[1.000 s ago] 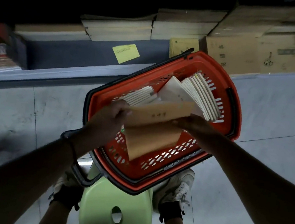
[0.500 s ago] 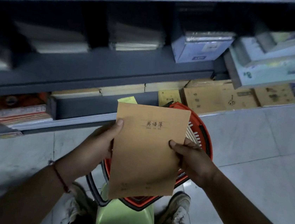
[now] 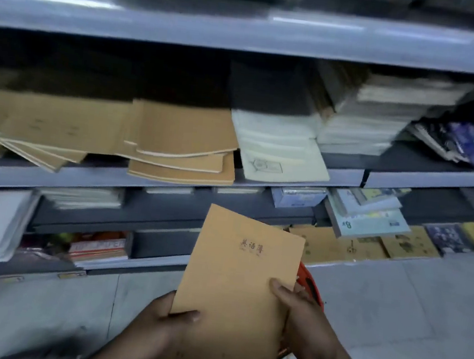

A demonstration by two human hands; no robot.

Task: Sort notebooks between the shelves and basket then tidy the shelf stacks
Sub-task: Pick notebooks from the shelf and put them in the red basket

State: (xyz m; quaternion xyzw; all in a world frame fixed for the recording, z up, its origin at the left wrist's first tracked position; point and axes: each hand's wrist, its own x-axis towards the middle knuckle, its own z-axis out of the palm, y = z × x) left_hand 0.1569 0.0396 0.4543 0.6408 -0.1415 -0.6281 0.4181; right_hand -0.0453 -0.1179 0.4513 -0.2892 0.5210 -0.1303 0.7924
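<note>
I hold a tan kraft notebook (image 3: 236, 282) upright in front of the shelves, its printed title facing me. My left hand (image 3: 162, 330) grips its lower left corner and my right hand (image 3: 300, 313) grips its right edge. Behind the notebook only a sliver of the red basket (image 3: 310, 288) shows. On the middle shelf (image 3: 170, 185) lie untidy stacks of matching tan notebooks (image 3: 180, 143), some slid askew over the shelf's front edge.
Cream notebooks (image 3: 280, 151) sit right of the tan stacks, with taller paper piles (image 3: 384, 116) beyond. Lower shelves hold boxes, tan pads (image 3: 337, 247) and a red paper pack (image 3: 98, 247). Grey tiled floor (image 3: 391, 315) lies below.
The notebook came up out of the basket and rose toward the shelves. My view tilted upward, so the basket and green stool dropped out of sight and the middle shelf appeared.
</note>
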